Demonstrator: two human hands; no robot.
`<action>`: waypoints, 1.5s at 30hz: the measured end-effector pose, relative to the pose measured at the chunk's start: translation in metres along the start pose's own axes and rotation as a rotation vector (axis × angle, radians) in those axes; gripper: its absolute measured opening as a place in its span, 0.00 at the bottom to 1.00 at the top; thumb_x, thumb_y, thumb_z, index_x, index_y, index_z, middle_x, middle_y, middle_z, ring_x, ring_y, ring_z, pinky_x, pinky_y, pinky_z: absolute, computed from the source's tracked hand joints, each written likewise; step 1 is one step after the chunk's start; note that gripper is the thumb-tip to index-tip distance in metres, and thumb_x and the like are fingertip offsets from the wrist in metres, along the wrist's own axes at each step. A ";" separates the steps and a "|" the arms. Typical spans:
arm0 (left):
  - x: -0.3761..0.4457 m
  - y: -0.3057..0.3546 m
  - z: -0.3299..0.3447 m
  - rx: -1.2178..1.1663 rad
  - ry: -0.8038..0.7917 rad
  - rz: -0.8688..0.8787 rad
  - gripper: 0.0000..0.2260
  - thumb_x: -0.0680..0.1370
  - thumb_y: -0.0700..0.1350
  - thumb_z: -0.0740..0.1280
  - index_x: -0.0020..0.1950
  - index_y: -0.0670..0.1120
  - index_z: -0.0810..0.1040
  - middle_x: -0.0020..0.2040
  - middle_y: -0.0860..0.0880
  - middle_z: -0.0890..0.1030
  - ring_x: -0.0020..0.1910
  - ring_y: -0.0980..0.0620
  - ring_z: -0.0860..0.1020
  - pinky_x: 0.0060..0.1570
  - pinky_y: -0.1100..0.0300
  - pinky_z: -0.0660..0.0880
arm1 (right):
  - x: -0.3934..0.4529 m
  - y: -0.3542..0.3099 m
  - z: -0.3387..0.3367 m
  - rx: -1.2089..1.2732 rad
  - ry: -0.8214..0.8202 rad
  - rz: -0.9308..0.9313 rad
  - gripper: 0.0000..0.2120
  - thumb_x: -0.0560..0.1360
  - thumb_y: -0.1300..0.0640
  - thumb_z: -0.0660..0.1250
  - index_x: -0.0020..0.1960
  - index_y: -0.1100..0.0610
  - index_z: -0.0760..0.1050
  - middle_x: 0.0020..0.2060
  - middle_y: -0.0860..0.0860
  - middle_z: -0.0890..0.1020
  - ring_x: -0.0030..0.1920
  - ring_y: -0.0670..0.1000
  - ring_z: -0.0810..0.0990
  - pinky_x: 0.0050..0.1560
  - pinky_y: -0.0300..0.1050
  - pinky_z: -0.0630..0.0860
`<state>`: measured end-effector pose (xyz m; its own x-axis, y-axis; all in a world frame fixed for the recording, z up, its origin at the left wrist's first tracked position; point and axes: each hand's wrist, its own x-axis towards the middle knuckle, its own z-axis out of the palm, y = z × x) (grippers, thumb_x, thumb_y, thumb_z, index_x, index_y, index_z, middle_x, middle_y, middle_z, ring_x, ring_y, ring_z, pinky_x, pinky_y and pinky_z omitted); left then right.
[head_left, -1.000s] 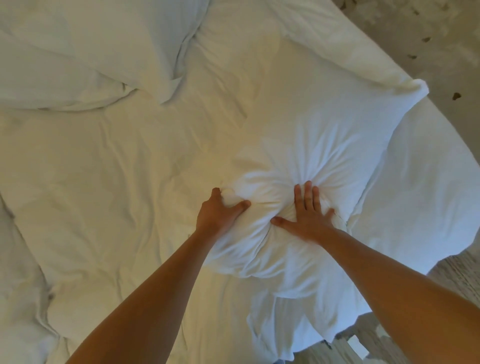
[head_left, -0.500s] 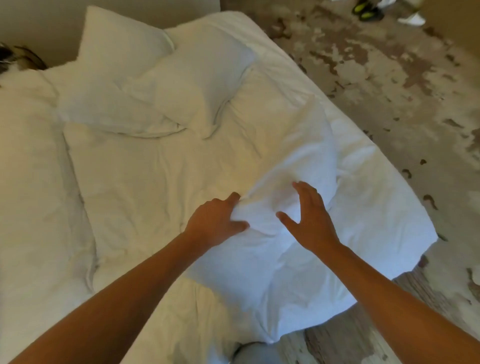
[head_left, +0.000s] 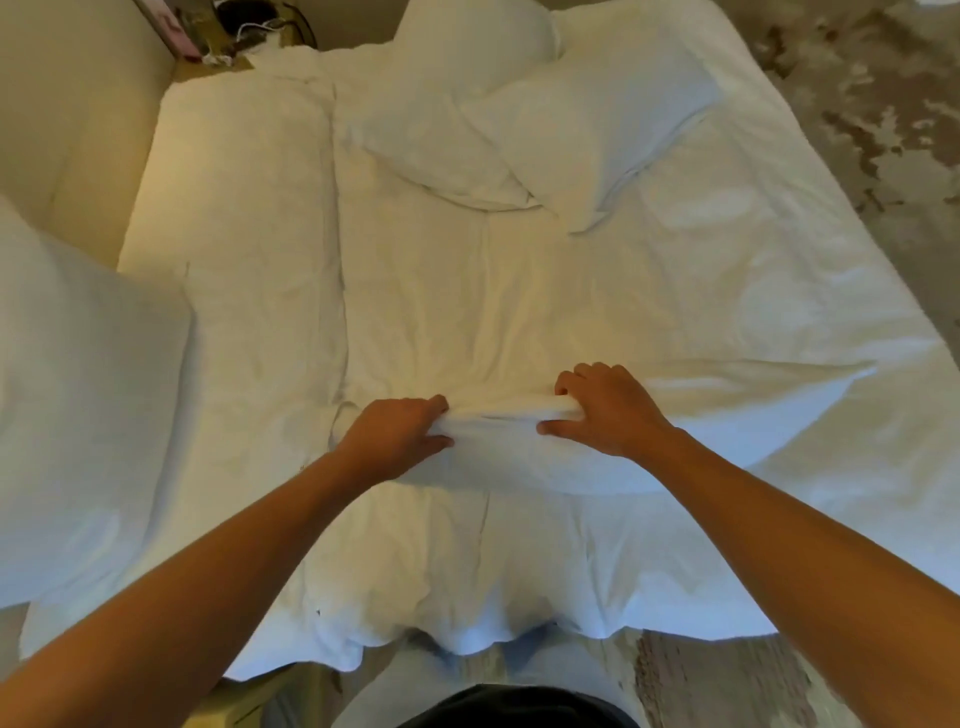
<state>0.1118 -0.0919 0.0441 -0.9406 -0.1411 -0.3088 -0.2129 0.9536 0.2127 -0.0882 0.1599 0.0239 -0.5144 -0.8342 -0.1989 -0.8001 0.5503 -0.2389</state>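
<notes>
So both hands are on the same pillow (head_left: 753, 426), the one lying flat across the near right part of the bed (head_left: 545, 291), close to the foot edge. It runs from about the middle of the mattress out toward the right side, with its right corner pointing at the carpet side.

The left hand (head_left: 395, 436) grips the pillow's left end. Its fingers (head_left: 431, 404) are curled over the top of the fabric and the thumb is tucked underneath, so it's clamped on the cloth. The right hand (head_left: 608, 410) sits just to the right of it and does the same: knuckles up, fingers curled tight round a bunched roll of pillowcase, thumb stretched out along the near side. Between the two hands the fabric is pulled into a tight little ridge. The hands are near each other but not touching.

Everything on the bed is white, which makes edges hard to read. Up at the head end there are two more pillows, one further back (head_left: 457, 67) and one (head_left: 597, 119) overlapping it on the right, both a bit slumped and creased. A big puffy heap of white bedding (head_left: 88, 389) hangs off the left side. The sheet is wrinkled all over.

To the right of the bed is a blotchy grey-brown carpet (head_left: 883, 104). In the top left corner there's some clutter (head_left: 249, 21), too small to make out.
</notes>
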 end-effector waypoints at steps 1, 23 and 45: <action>-0.004 0.000 0.006 -0.030 0.052 -0.027 0.20 0.79 0.58 0.67 0.65 0.48 0.74 0.54 0.48 0.83 0.52 0.44 0.82 0.47 0.52 0.76 | -0.002 -0.001 0.001 0.040 0.015 0.015 0.31 0.72 0.25 0.65 0.59 0.50 0.78 0.52 0.49 0.82 0.49 0.54 0.80 0.50 0.48 0.74; 0.053 0.072 -0.052 0.013 0.183 -0.203 0.06 0.80 0.46 0.63 0.54 0.49 0.77 0.46 0.51 0.79 0.45 0.46 0.78 0.51 0.49 0.72 | -0.052 0.072 -0.041 0.001 0.401 0.414 0.10 0.83 0.51 0.66 0.54 0.52 0.86 0.49 0.51 0.86 0.41 0.58 0.85 0.50 0.52 0.76; 0.039 0.062 -0.048 -0.210 0.153 -0.326 0.08 0.80 0.45 0.65 0.53 0.47 0.83 0.51 0.47 0.83 0.48 0.47 0.80 0.44 0.56 0.73 | -0.044 0.089 -0.043 0.381 0.312 0.250 0.13 0.84 0.48 0.62 0.46 0.55 0.76 0.39 0.51 0.80 0.38 0.54 0.82 0.43 0.51 0.80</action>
<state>0.0488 -0.0510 0.0901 -0.8401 -0.4798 -0.2531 -0.5406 0.7797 0.3161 -0.1505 0.2440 0.0522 -0.7878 -0.6158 -0.0162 -0.5035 0.6588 -0.5590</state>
